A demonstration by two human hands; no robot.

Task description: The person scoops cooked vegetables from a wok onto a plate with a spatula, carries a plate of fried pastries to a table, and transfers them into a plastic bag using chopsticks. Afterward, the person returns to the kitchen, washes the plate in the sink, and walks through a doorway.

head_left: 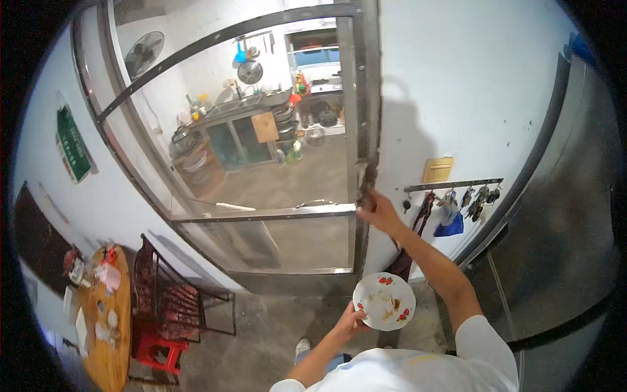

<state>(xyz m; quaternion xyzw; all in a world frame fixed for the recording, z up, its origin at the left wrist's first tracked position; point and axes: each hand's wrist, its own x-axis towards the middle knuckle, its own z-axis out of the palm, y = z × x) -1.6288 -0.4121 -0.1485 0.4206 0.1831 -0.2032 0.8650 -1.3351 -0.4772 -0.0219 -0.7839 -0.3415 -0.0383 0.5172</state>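
My left hand (353, 321) grips the rim of a white plate (386, 293) with red patterns along its edge. Brownish food residue lies on the plate's middle. Higher up, my right hand (381, 213) is closed around the lower end of a dark door handle (366, 181), which looks wrapped in something. That handle sits on the right edge of a metal-framed glass door (261, 216). Some of the right hand's fingers are hidden behind the handle and frame.
Through the glass shows a kitchen with a sink counter (232, 104). Keys hang from a rack (454, 185) beneath a yellow switch plate (438, 170). At lower left stand a wooden table (121, 326), a dark chair (171, 297) and a red stool (171, 353).
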